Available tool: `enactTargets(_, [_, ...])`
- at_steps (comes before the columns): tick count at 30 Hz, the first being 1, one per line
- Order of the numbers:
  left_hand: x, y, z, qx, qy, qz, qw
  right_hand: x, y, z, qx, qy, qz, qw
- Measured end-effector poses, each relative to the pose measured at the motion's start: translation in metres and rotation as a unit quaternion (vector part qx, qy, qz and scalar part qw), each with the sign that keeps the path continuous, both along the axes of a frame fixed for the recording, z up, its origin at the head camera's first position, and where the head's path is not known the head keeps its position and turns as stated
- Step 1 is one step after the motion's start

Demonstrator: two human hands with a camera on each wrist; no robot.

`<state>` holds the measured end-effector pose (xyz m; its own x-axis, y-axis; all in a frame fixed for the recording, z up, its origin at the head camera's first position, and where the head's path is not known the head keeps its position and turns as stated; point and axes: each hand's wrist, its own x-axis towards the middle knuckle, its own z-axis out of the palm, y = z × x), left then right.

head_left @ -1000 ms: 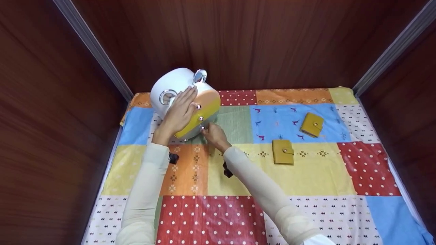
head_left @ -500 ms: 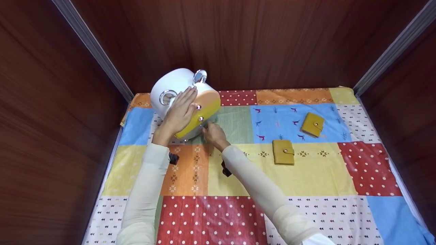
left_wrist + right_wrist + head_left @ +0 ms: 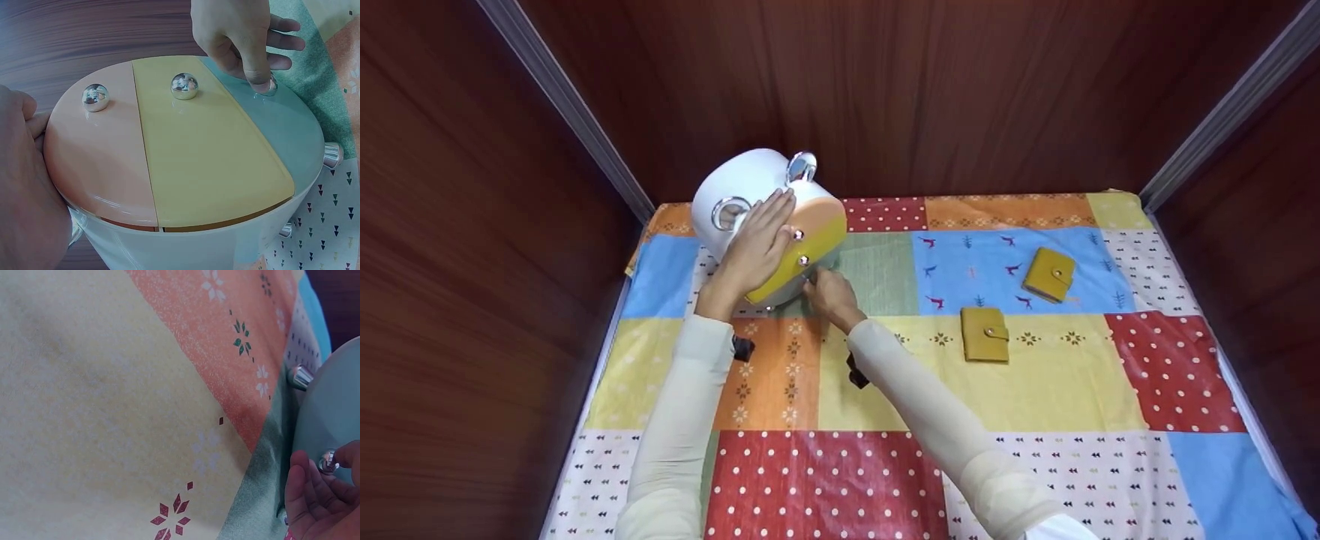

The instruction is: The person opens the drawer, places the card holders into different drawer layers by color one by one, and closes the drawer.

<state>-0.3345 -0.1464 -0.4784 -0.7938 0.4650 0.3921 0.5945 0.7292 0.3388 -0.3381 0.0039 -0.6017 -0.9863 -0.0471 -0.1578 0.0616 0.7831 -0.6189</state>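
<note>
A white box (image 3: 750, 176) with chrome ring handles and short feet lies tipped on its side at the back left of the cloth. Its top faces right, with pink (image 3: 107, 152), yellow (image 3: 208, 152) and green (image 3: 292, 135) lid panels, each bearing a chrome knob. My left hand (image 3: 754, 251) lies along the box's side with fingers stretched out, beside the pink panel. At the green panel, my right hand (image 3: 832, 294) pinches its knob (image 3: 328, 461) between thumb and fingers, the other fingers loosely bent. All three panels sit in the top.
Two mustard snap wallets lie to the right: one wallet (image 3: 984, 334) nearer, the other wallet (image 3: 1048, 274) farther back. A patchwork cloth (image 3: 825, 487) covers the table. Brown wood panels (image 3: 855, 90) enclose the back and sides.
My right hand and wrist have shifted very slightly leftward around the green panel's knob. The box, my left hand and the wallets stay where they were.
</note>
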Motion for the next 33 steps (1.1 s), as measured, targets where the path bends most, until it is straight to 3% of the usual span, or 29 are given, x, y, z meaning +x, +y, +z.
enactTargets(3, [0.000, 0.000, 0.001, 0.001, 0.002, -0.002, 1.0000, 0.000, 0.001, 0.000, -0.008, 0.001, -0.001, 1.0000])
enactTargets(10, [-0.001, 0.000, 0.002, -0.004, 0.003, -0.003, 1.0000, 0.000, 0.003, -0.002, 0.017, 0.047, 0.009, 0.9987])
enactTargets(33, [-0.001, 0.000, 0.002, -0.004, 0.001, -0.007, 1.0000, 0.012, 0.019, -0.003, -0.029, 0.053, 0.026, 0.9978])
